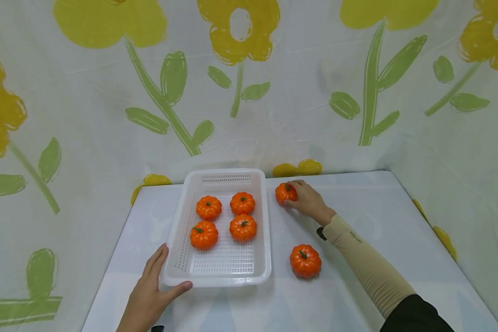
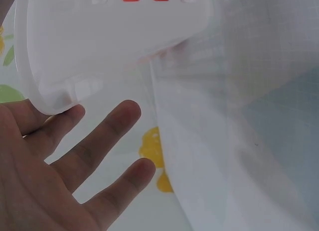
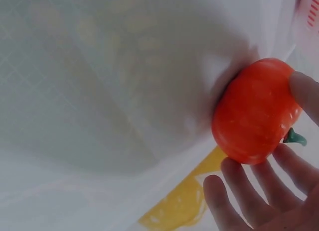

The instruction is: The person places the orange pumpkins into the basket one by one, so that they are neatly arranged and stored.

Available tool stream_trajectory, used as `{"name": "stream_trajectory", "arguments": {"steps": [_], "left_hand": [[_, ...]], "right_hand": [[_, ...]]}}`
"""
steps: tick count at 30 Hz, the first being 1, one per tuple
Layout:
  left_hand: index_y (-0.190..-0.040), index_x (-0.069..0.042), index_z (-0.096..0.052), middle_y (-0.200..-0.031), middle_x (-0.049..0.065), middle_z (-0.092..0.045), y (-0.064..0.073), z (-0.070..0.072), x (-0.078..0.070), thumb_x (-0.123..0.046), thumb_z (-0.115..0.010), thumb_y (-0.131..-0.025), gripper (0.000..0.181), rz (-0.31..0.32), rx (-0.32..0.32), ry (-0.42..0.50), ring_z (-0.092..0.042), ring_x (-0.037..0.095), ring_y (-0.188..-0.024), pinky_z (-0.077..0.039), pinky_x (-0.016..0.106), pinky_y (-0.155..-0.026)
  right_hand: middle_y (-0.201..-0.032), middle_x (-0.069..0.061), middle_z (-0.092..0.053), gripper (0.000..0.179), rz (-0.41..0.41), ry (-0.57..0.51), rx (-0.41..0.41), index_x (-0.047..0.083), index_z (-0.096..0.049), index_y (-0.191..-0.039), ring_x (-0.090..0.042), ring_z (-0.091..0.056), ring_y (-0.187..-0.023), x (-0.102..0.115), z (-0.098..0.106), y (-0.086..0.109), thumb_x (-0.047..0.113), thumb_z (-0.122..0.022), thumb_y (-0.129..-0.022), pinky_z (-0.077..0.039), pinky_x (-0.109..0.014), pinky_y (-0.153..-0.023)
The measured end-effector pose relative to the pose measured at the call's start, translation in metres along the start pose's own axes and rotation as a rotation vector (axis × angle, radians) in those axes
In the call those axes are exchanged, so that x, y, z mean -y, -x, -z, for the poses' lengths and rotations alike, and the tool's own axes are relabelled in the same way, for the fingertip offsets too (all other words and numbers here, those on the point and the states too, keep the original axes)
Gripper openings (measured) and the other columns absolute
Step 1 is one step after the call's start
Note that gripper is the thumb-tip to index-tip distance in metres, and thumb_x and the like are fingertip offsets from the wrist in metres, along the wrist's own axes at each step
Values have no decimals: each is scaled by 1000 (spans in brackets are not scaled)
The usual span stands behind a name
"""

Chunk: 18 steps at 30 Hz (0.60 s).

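Small orange toy pumpkins with green stems are in the head view. My right hand [image 1: 309, 199] grips one pumpkin [image 1: 284, 194] on the table, right of the basket's far end. In the right wrist view, the thumb [image 3: 306, 94] lies on one side of this pumpkin [image 3: 254, 111], the fingertips on the other. At the near left corner of a white plastic basket [image 1: 216, 280], my left hand [image 1: 147, 293] touches the rim with fairly straight, spread fingers. Several pumpkins sit inside the basket, one of them [image 1: 204, 235] nearest the left hand. Another pumpkin [image 1: 305, 261] stands on the table nearer me.
The white table [image 1: 357, 196] has pale blue triangles along its near part. A white cloth backdrop [image 1: 299, 124] with yellow flowers and green leaves rises behind it and on both sides. The right forearm's beige sleeve [image 1: 365, 258] crosses the table's right half.
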<state>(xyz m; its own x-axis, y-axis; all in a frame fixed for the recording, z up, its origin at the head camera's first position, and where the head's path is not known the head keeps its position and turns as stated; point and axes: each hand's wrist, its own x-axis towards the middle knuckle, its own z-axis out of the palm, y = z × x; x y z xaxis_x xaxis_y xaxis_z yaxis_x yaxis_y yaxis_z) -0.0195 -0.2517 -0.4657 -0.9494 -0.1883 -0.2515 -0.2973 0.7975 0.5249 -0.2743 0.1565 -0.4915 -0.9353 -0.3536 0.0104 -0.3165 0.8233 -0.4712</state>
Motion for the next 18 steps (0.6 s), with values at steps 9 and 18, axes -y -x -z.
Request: {"name": "stream_trajectory", "arguments": {"steps": [9,18], "left_hand": [[-165,-19,-2,-170,10,-7,0,1,0,-83,-71,-67,136,1,1,6,-32,50,-141,-35,73,-101],[-165,-22,-2,-170,9,-6,-1,-1,1,-84,-71,-65,137,8,0,8,-33,51,-139,-38,72,-99]], "right_hand": [[-144,-23,-48,71,-14,-24,-36,2,-48,-146,-39,-50,-129,0,8,-3,31,-80,-89,-45,-55,-108],[-146,-23,-45,78,17,-80,-208,5,-47,-148,-40,-50,-128,13,27,-2,41,-80,-87,-48,-58,-103]]}}
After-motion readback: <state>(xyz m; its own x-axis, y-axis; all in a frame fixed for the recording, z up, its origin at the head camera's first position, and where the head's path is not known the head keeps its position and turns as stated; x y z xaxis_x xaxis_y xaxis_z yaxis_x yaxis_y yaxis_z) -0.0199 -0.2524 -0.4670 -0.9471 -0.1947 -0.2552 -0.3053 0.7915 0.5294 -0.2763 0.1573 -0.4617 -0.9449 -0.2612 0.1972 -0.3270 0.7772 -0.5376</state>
